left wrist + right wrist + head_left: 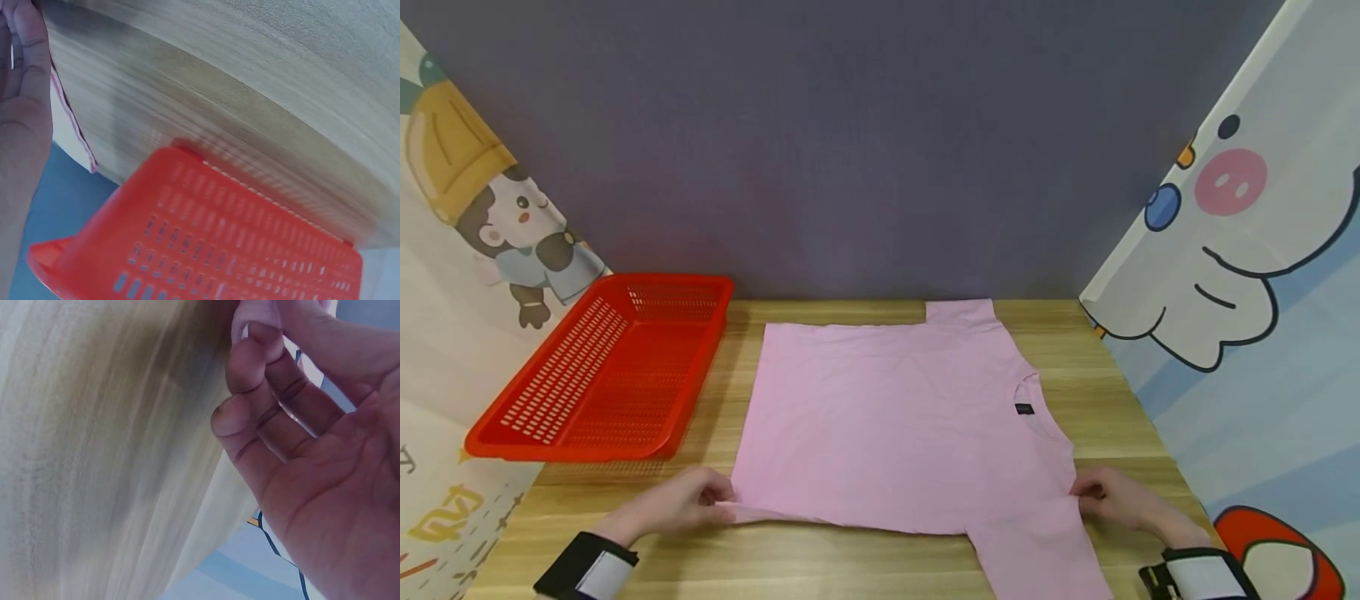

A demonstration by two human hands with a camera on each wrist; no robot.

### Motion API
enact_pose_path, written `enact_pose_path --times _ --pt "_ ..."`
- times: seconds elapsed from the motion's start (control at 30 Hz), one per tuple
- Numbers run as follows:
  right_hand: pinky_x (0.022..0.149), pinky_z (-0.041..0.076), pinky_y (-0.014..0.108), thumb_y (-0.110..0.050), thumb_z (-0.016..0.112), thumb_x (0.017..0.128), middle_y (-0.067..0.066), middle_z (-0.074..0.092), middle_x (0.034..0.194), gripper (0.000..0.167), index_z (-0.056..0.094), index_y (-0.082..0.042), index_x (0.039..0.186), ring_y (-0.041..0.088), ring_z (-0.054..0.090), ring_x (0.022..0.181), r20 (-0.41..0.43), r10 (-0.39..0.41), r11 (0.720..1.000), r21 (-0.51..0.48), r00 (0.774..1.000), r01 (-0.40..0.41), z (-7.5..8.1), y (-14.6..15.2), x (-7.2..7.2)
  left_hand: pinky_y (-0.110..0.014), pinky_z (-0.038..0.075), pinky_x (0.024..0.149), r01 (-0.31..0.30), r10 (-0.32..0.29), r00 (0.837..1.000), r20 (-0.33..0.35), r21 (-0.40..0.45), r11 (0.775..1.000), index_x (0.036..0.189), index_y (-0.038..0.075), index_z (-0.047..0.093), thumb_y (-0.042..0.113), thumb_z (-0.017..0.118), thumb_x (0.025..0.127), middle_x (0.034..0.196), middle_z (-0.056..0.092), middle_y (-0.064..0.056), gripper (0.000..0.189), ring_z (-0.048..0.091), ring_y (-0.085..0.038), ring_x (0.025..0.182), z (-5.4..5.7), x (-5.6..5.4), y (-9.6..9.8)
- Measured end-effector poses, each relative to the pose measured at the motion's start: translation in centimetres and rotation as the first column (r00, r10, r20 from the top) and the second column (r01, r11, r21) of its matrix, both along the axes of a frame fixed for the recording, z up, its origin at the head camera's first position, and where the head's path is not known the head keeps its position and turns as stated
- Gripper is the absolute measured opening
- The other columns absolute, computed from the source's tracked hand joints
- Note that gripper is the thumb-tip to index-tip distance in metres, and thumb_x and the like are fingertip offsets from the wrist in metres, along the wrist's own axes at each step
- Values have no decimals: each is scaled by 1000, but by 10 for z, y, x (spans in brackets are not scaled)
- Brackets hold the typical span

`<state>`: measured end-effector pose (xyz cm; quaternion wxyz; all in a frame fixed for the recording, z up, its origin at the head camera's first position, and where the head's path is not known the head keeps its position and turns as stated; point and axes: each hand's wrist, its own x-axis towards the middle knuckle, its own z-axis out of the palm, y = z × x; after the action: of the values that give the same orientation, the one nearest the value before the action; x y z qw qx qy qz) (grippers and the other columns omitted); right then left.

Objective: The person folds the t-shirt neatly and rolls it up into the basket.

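A pink T-shirt (887, 417) lies spread flat on the wooden table, its collar with a dark label toward the right and its hem toward the left. My left hand (681, 500) pinches the near corner of the hem, which is lifted slightly. At the shoulder by the near sleeve, my right hand (1123, 502) pinches the fabric. In the right wrist view the curled fingers (247, 365) hold a fold of pink cloth against the thumb. The left wrist view shows only part of the left hand (25, 81), with the shirt's edge beyond it.
A red plastic basket (632, 375) with perforated sides stands at the left of the wooden table (850, 567). A dark grey panel (850, 150) rises behind the table. Cartoon-printed sheets (1300, 333) flank both sides.
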<state>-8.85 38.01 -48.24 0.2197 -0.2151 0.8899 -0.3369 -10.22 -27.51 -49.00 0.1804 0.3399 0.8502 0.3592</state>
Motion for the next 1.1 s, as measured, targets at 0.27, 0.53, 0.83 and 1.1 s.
enact_pose_path --times 0.27,0.53,0.83,1.1 --pt "61 46 21 -3 60 96 -5 70 85 13 72 -1 98 -8 52 72 -66 -53 998 32 996 55 4 0 -3 -18 42 57 -75 78 996 -45 74 994 87 11 71 11 65 97 72 62 9 11 47 9 68 -3 -5 -5" --pt "56 40 21 3 55 98 -7 56 75 18 66 -5 87 -7 43 67 -223 -123 991 25 967 132 0 -6 -11 -19 42 63 -306 299 928 -222 4 952 90 13 75 14 67 96 80 66 11 10 48 5 72 -2 -16 4" --pt "58 41 21 0 55 99 -2 59 77 14 69 0 95 0 45 66 -258 -287 941 105 922 322 1 -21 -21 -29 56 74 -462 436 863 -254 -48 886 100 3 76 9 69 93 92 76 -3 12 63 -6 79 -1 -27 17" --pt "54 37 23 -8 50 102 -1 53 69 21 67 -2 89 8 46 61 -265 -385 901 101 884 422 -1 -33 -32 -35 55 76 -516 499 849 -175 -67 854 108 -5 72 11 62 97 95 74 -12 22 64 -19 84 -2 -44 24"
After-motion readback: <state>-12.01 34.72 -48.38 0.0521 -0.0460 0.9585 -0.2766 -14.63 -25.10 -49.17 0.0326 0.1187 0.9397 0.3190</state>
